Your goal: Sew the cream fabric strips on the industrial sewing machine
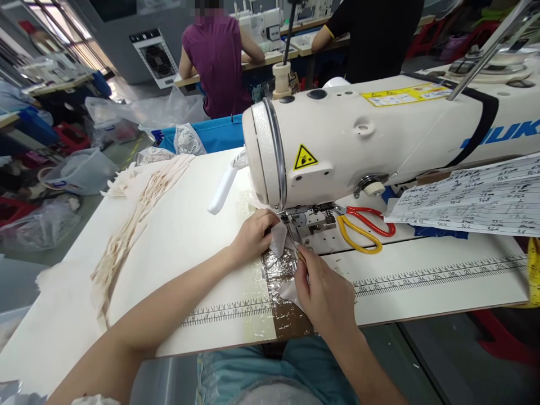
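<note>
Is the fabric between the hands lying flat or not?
Not flat: a flap of the pale fabric juts out between the left hand and the right hand. They cover part, so I cannot tell whether it is folded.

Scissors point(351, 210) right of apparent fabric point(278, 239)

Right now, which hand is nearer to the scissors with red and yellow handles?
Right. The right hand is below and left of the scissors in the picture; the left hand is farther left.

Bright light glares off brown tape point(279, 313); edges look stretched.
</note>
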Available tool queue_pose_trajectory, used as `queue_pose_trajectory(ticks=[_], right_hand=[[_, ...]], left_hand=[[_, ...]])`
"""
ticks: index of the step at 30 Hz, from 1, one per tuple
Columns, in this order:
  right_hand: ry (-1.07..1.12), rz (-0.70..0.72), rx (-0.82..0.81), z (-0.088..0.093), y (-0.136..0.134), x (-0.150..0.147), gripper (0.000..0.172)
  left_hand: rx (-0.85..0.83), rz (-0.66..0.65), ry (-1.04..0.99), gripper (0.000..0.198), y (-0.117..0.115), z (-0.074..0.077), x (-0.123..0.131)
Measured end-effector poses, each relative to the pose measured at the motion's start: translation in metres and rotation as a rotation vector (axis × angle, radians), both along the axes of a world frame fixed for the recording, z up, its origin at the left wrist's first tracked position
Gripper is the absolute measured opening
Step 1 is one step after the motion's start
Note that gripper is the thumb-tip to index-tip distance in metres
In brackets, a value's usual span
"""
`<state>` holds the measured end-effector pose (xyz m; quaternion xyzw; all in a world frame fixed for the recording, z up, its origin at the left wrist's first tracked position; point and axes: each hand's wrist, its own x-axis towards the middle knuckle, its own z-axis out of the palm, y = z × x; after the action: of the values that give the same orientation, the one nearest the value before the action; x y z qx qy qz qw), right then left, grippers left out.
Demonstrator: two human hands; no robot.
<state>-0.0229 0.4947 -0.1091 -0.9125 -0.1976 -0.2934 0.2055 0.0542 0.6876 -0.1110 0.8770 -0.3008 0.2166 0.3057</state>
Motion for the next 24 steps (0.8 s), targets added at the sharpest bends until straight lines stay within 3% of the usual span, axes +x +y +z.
queue_pose_trajectory(ticks=[6,11,16,19,22,24], right_hand=[[0.056,-0.016,-0.013,0.000,0.000,0.000,0.030],[0.053,-0.019,-0.038,0.000,0.002,0.001,0.030],[0.028,-0.036,-0.051,0.005,-0.004,-0.010,0.029],[0.181,0.060,0.102,0.010,-0.021,-0.034,0.022],[0.478,0.269,0.351,0.013,-0.042,-0.069,0.014],[0.674,0.293,0.445,0.014,-0.051,-0.093,0.015]], left_hand=[[0.027,-0.001,-0.082,0.013,-0.002,0.001,0.000],[0.188,-0.047,-0.198,0.009,-0.004,0.004,-0.002],[0.222,-0.128,-0.113,0.014,-0.002,0.012,-0.008],[0.236,-0.166,-0.060,0.020,0.000,0.015,-0.014],[0.364,-0.099,-0.031,0.027,-0.002,0.016,-0.023],[0.447,-0.033,-0.021,0.028,-0.007,0.015,-0.028]])
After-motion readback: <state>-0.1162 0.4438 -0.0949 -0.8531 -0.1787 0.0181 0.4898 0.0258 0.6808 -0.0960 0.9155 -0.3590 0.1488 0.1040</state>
